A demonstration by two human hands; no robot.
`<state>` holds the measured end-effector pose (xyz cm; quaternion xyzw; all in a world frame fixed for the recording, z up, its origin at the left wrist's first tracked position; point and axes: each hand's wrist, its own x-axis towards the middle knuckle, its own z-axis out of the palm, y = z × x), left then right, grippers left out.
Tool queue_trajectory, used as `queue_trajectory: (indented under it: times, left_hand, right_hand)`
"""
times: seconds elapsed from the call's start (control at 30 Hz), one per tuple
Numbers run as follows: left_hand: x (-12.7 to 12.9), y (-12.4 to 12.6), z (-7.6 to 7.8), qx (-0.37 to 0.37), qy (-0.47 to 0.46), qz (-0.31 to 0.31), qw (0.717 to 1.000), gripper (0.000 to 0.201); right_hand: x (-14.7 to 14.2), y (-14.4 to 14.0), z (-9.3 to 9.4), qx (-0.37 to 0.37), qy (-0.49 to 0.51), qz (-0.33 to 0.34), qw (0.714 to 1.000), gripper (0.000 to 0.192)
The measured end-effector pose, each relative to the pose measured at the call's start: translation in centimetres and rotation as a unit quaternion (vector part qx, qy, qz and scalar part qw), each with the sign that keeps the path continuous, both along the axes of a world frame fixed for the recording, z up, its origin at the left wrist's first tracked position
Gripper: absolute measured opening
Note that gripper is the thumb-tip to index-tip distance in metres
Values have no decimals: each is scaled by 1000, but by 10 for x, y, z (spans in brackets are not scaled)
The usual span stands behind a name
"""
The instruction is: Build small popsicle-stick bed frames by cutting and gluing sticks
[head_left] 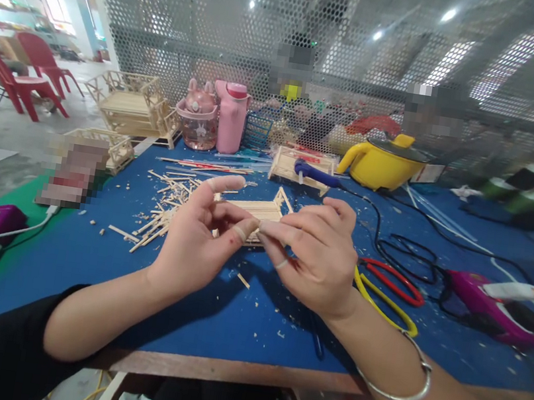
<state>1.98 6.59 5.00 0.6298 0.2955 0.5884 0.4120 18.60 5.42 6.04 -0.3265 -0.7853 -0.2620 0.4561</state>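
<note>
My left hand [198,236] and my right hand [321,255] meet above the middle of the blue table, thumb and fingertips pinched together. Whatever they pinch is too small or hidden to make out. Just behind the fingertips lies a small model of pale wooden sticks [261,210], with a slatted flat part and a raised end frame, partly covered by my hands. To the left, a pile of short wooden sticks [162,214] spreads over the table. One loose stick piece [243,281] lies below my hands.
Beside my right wrist lies a tool with red and yellow handles [392,282]. A blue-handled corded tool [318,174] rests on another stick frame [280,162]. Behind stand a pink bottle [231,121] and a yellow pot [382,167]. Black cords [405,247] cross the right side.
</note>
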Motion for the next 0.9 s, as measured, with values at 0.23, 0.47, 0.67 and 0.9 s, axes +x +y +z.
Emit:
queue_trajectory:
  times: [0.23,0.47,0.67,0.9]
  left_hand:
    - [-1,3,-5,29,44,18,998,35]
    - [-10,4,-3,67,92,12,993,42]
    - [-29,26,0,130,130,71,980,55]
    - [-40,44,-12,163,362,-17,917,84]
  right_hand:
    - [-1,-5,0,-1,-68,-62,996,6]
    - [2,-2,0,-20,-76,-62,995,12]
    - [6,6,-16,-23,-103,-32,994,10]
    - [-1,15,-30,11,-142,-41,989,9]
